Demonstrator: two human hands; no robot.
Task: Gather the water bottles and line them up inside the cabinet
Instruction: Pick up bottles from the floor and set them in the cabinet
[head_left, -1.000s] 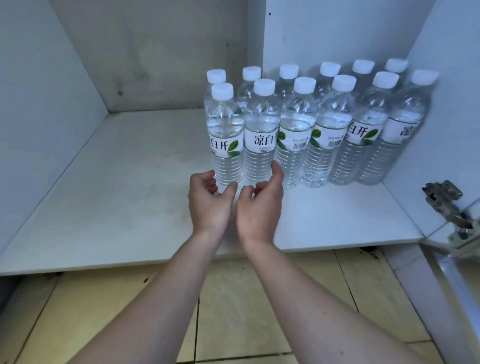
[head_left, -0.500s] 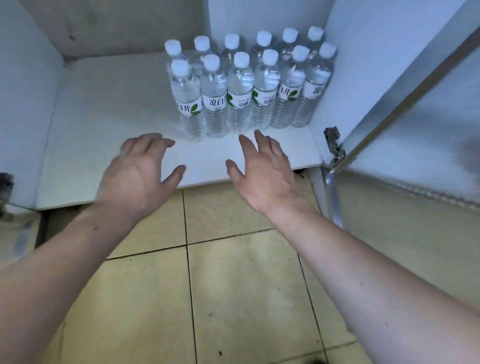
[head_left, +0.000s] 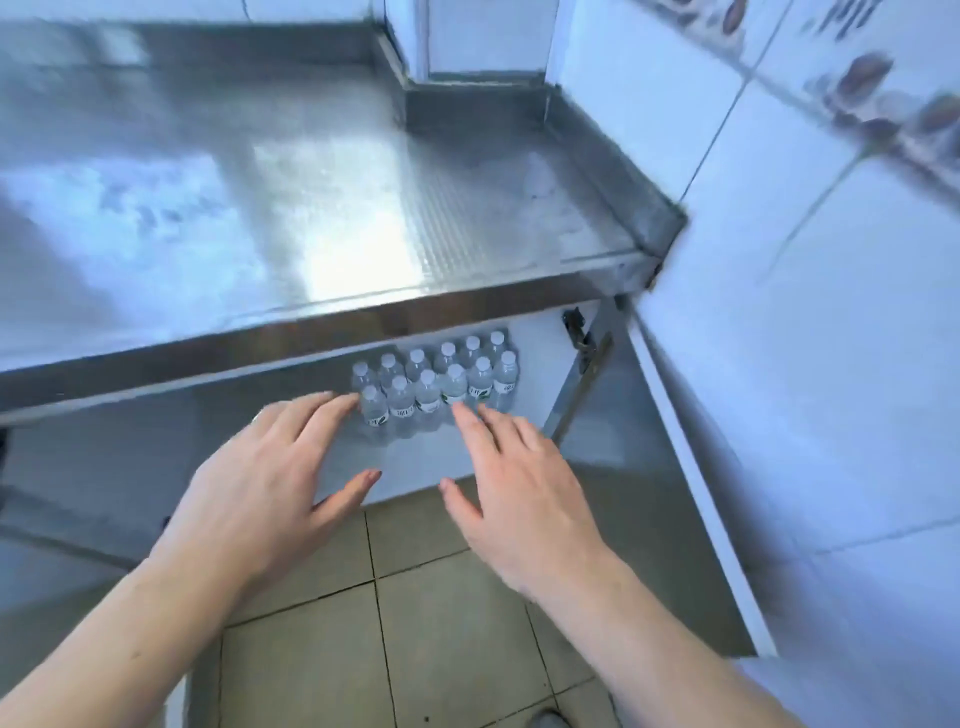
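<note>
Backing away from the cabinet: left hand and right hand now spread, holding nothing, water bottles lined up two rows deep, task looks finished.

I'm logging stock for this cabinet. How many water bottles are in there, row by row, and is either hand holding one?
Water bottles, back row: 6
Water bottles, front row: 6
Bottles held in the left hand: 0
Bottles held in the right hand: 0
Total bottles: 12, all standing on the cabinet shelf, white caps up.
</note>
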